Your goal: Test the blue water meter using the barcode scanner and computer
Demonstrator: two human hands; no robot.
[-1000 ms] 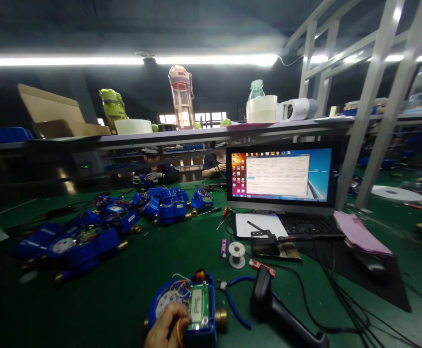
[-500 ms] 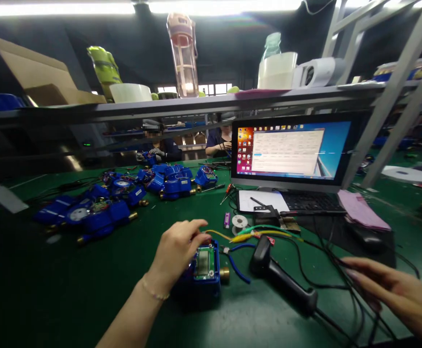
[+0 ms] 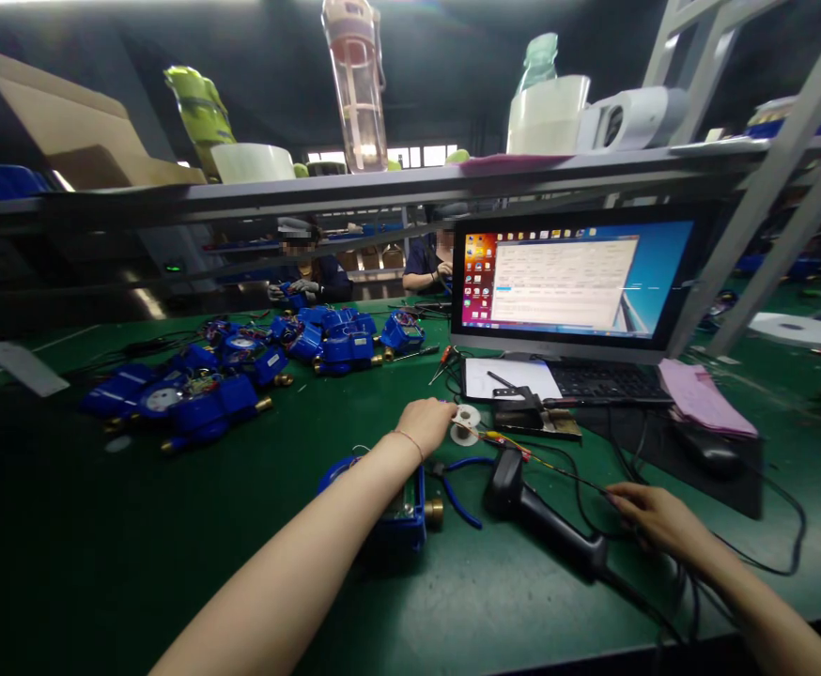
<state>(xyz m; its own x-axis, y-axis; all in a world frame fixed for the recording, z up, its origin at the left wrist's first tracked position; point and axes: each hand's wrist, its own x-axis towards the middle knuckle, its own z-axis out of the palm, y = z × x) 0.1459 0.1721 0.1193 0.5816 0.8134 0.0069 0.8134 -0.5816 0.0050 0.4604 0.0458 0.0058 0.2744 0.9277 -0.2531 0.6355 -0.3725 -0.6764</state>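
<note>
Head view: the left hand (image 3: 425, 424) reaches across the green desk (image 3: 171, 545), its fingers curled loosely beside a small white wire spool (image 3: 465, 422); whether they grip anything cannot be told. The forearm passes over a blue plastic meter with a brass fitting (image 3: 410, 512). Blue-handled cutting pliers (image 3: 456, 483) lie just right of the meter. The right hand (image 3: 654, 516) rests with fingers spread on thin black cables (image 3: 594, 498), beside a black handheld barcode scanner (image 3: 537, 516).

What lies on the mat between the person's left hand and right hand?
In the head view, the black barcode scanner lies between the left hand and right hand, with dark cables trailing beside it.
</note>
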